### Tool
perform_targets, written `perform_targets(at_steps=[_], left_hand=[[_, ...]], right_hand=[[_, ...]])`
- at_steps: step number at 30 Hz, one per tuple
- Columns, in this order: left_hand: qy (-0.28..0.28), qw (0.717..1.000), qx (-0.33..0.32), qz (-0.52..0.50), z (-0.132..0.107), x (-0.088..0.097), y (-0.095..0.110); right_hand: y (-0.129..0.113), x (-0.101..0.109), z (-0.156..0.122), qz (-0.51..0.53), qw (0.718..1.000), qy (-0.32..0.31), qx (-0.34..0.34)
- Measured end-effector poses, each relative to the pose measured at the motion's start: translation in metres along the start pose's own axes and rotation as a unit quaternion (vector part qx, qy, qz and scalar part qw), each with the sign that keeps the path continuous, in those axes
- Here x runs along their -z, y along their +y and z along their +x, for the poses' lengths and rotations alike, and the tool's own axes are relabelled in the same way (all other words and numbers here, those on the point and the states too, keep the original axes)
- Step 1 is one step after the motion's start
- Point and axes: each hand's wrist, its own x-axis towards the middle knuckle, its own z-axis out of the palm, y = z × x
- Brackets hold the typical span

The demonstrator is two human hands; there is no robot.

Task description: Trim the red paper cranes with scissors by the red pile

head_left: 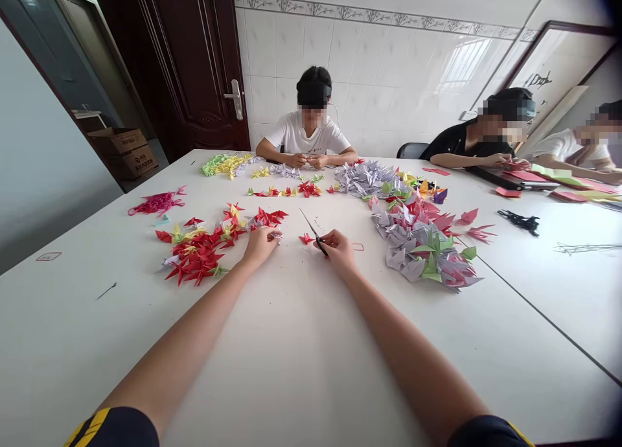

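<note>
Scissors [318, 240], slim and pointed with dark handles, sit in the right hand [337, 246], its fingers closed around the handles. The blades point toward the far side, beside a creased red paper bird [306, 239]. The fingers of the left hand [261, 245] pinch a small pale piece [276, 235], too small to identify. Outward, sharp-folded paper forms a mostly red pile [197, 252] and a grey-and-pink pile [422, 236]. Smooth white worktop [276, 356] extends between the forearms [194, 330]; a straight seam [539, 317] crosses it at right.
</note>
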Motion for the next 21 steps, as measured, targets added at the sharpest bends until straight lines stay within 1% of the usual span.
perform_targets(at_steps=[2,3,5,6,8,11,15,19,21], left_hand=[[0.024,0.998,0.038,-0.038,0.001,0.002,-0.003],[0.034,0.997,0.049,-0.051,0.002,0.003,-0.005],[0.045,0.995,0.058,-0.073,0.003,0.004,-0.007],[0.048,0.993,0.060,-0.086,0.004,0.004,-0.008],[0.052,0.989,0.064,-0.122,0.005,0.004,-0.011],[0.066,0.978,0.073,-0.184,0.005,0.002,-0.013],[0.075,0.961,0.080,-0.253,0.004,-0.001,-0.009],[0.060,0.923,0.111,-0.364,0.000,-0.005,-0.001],[0.048,0.912,0.116,-0.390,0.000,-0.007,0.000]], right_hand=[[-0.002,0.007,0.001,0.022,0.999,-0.036,-0.007],[-0.004,0.011,0.002,0.036,0.997,-0.065,-0.013],[-0.005,0.019,0.003,0.062,0.991,-0.118,-0.024],[-0.005,0.023,0.003,0.073,0.989,-0.130,-0.023],[-0.005,0.027,0.004,0.087,0.986,-0.143,-0.019],[-0.001,0.028,0.005,0.081,0.984,-0.157,-0.026],[0.003,0.027,0.005,0.068,0.985,-0.158,-0.025],[0.003,0.026,0.003,0.047,0.985,-0.165,-0.023],[0.001,0.025,0.002,0.039,0.984,-0.172,-0.023]])
